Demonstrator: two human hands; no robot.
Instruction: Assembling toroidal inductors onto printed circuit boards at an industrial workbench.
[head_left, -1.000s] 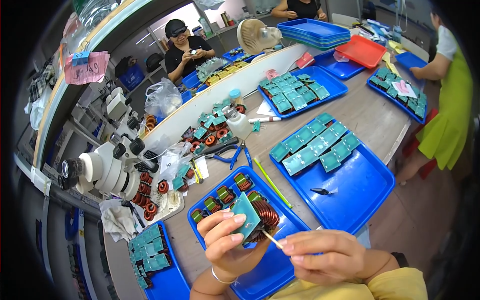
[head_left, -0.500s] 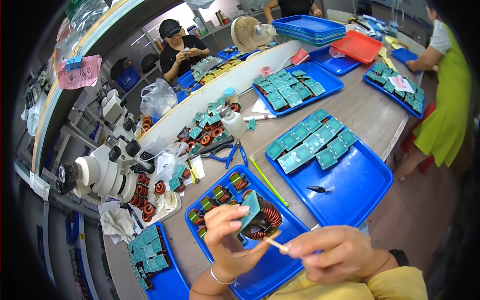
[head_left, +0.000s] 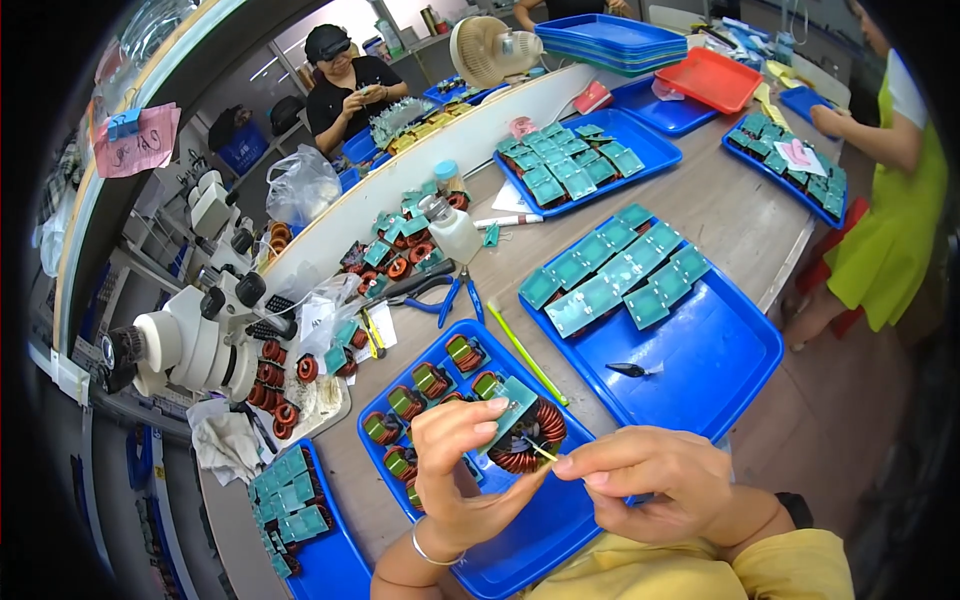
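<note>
My left hand [head_left: 447, 465] grips a toroidal coil [head_left: 548, 424] wound with copper-coloured wire, by the green square board [head_left: 516, 402] on its side. Fingers lie on the board, with the thumb below the ring. My right hand [head_left: 655, 480] pinches a thin pale stick [head_left: 543, 453] whose tip reaches into the coil's opening; what it touches inside is too small to tell. Both hands are above a blue tray [head_left: 530, 565] holding several smaller coils with yellow-green bands [head_left: 432, 380].
Right of the hands, another blue tray [head_left: 690, 350] carries green-board parts and a small black tool [head_left: 628, 370]. A bright green stick [head_left: 527, 355], blue-handled pliers [head_left: 460, 297] and a white bottle [head_left: 452, 235] lie beyond. A microscope [head_left: 185, 335] stands left; two people are nearby.
The stick's tip has moved from the coil's lower rim into its opening. The right hand has turned slightly. The whole scene has shifted a little to the left in the view.
</note>
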